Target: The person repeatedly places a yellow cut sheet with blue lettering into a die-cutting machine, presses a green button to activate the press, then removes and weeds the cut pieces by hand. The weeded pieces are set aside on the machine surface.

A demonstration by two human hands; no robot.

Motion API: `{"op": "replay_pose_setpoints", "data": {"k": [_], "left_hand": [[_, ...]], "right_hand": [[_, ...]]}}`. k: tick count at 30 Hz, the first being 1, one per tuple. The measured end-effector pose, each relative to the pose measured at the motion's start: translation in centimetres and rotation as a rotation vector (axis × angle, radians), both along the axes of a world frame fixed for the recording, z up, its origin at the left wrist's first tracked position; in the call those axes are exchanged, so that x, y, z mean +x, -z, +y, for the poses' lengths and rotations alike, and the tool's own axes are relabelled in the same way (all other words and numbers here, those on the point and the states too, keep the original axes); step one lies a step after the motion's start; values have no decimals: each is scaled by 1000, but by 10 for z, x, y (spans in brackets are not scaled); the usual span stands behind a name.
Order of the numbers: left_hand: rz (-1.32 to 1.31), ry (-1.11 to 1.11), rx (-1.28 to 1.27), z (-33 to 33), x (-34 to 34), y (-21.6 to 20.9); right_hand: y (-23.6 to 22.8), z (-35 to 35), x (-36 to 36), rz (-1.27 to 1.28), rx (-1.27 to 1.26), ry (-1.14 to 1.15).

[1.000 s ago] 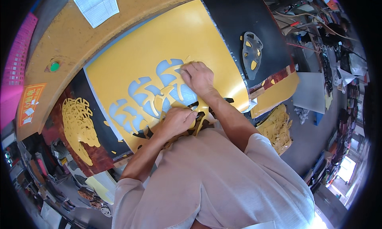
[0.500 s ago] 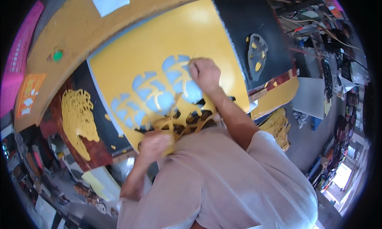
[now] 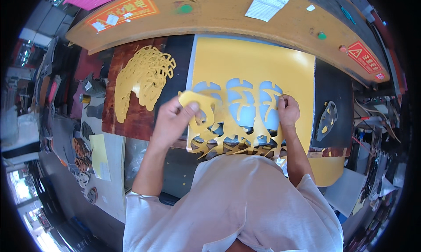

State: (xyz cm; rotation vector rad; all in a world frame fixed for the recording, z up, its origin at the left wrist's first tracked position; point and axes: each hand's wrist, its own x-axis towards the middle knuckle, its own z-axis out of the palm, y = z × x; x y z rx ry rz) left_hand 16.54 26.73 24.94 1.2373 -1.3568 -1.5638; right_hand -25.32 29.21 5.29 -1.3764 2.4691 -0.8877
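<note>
In my left hand (image 3: 170,122), a yellow cut-out piece (image 3: 206,120) with an opening in it is pinched between thumb and fingers, lifted over the yellow sheet's left part. The yellow sheet (image 3: 263,55) lies on the worktable. Rows of cut shapes in it show pale blue beneath, and its holed front part hangs in strips by my body. My right hand (image 3: 288,111) rests by the rightmost cut-out, fingers curled closed; what they grip, if anything, is hidden.
A stack of yellow cut pieces (image 3: 140,79) lies on the red-brown board (image 3: 115,76) at left. A cutting die (image 3: 323,127) sits on the black surface at right. An orange-yellow machine beam (image 3: 210,15) with a paper sheet (image 3: 269,4) spans the back.
My view has turned, so the table looks straighter. My left hand has risen from near my lap to over the sheet with the yellow piece. My right hand stays by the right-hand cut-outs.
</note>
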Motion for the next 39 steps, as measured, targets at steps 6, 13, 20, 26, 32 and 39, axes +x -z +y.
{"op": "replay_pose_setpoints", "data": {"k": [6, 13, 20, 26, 32, 39], "left_hand": [[186, -118, -84, -26, 11, -32], [480, -19, -38, -52, 21, -54], [579, -143, 51, -50, 21, -36], [481, -345, 167, -46, 22, 5], [557, -334, 199, -40, 14, 30], [666, -357, 317, -28, -16, 34]], "right_hand": [[-42, -23, 49, -696, -179, -250], [-112, -51, 145, -833, -119, -808], [-127, -59, 169, -1228, 98, -908], [-109, -39, 157, -1832, 132, -643], [-102, -15, 134, -1320, 180, -530], [-64, -1, 98, -1002, 92, -253]]}}
